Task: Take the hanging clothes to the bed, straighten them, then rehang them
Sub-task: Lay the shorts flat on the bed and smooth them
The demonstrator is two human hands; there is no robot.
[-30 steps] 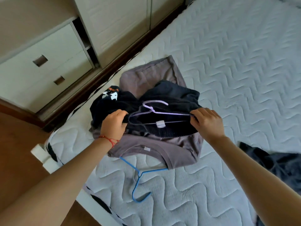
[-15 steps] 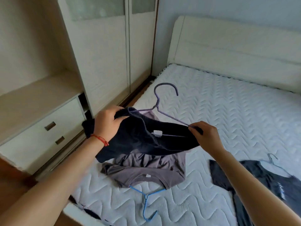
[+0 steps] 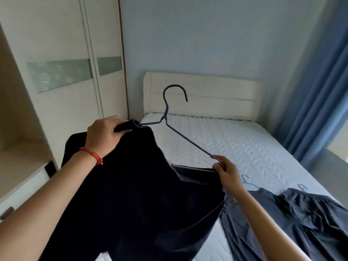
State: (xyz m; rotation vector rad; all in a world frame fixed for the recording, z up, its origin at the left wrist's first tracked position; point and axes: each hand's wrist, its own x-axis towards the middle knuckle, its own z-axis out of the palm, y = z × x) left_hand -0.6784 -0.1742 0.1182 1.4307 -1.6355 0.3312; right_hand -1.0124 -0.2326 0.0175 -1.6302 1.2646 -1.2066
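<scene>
A dark navy garment (image 3: 143, 194) hangs in the air in front of me on a thin purple wire hanger (image 3: 185, 137), whose hook points up. My left hand (image 3: 104, 135) grips the garment's left shoulder where it covers the hanger's end. My right hand (image 3: 225, 169) pinches the hanger's bare right end, with the cloth hanging just below it. The garment hides the near part of the bed (image 3: 244, 146).
Two dark grey garments (image 3: 301, 213) on light blue hangers lie on the mattress at the right. A white wardrobe (image 3: 62, 53) and an open shelf unit stand at the left. A white headboard (image 3: 207, 98) and blue curtain (image 3: 323, 91) close off the far side.
Both hands have lifted the navy garment on its hanger off the bed to chest height. The view has tilted up, and the brown garment underneath is out of sight.
</scene>
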